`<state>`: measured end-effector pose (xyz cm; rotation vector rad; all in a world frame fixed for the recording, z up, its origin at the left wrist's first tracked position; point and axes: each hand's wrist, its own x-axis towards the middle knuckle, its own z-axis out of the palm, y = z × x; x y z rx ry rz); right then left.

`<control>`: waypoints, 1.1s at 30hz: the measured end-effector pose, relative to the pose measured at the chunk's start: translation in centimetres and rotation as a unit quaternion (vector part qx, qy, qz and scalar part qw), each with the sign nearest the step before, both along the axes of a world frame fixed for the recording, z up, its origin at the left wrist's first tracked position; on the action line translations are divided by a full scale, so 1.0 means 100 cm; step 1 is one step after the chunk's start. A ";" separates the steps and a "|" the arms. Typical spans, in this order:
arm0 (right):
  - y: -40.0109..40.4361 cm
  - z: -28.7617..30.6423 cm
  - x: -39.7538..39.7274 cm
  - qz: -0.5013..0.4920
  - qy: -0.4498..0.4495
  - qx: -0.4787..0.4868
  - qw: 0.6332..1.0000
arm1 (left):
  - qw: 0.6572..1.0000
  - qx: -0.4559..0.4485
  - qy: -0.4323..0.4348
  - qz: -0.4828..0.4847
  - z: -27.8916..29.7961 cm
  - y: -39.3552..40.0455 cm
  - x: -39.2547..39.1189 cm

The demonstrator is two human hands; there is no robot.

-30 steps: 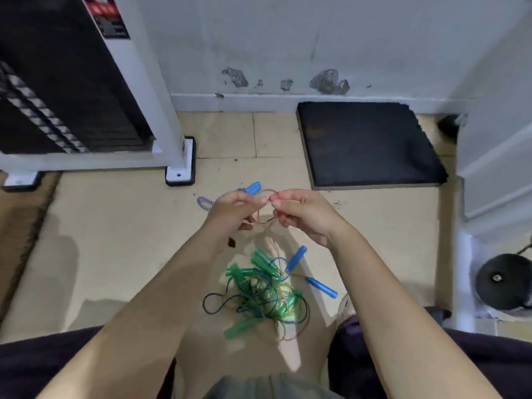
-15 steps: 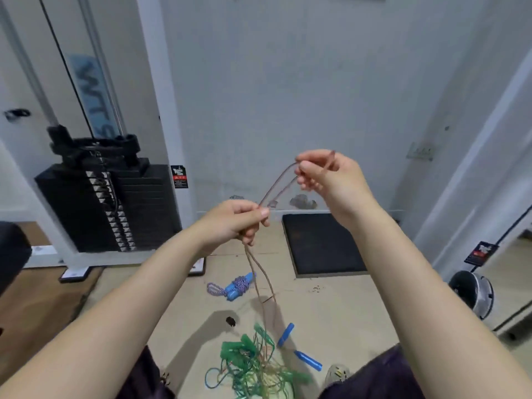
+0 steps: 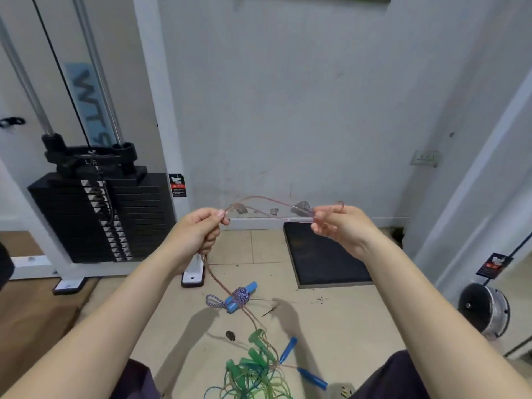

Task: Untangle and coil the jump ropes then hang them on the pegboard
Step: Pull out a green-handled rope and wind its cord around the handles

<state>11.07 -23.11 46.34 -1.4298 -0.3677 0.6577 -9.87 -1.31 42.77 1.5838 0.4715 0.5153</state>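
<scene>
Both hands hold the pink rope [image 3: 260, 200] taut at chest height, left grip [image 3: 198, 230] fisted round it, right grip [image 3: 335, 224] pinching its handle, seemingly drawing it free of the tangle [image 3: 256, 375] on the floor [image 3: 345, 326].

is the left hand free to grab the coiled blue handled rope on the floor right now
Probably not. The left hand grips the pinkish rope, which the right hand pinches too. The coiled blue-handled rope lies unobstructed on the floor below, so letting go would clear it.
</scene>
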 end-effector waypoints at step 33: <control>0.040 -0.066 -0.030 0.195 -0.221 -0.068 0.953 | 0.971 0.014 0.114 -0.212 -0.052 -0.019 0.032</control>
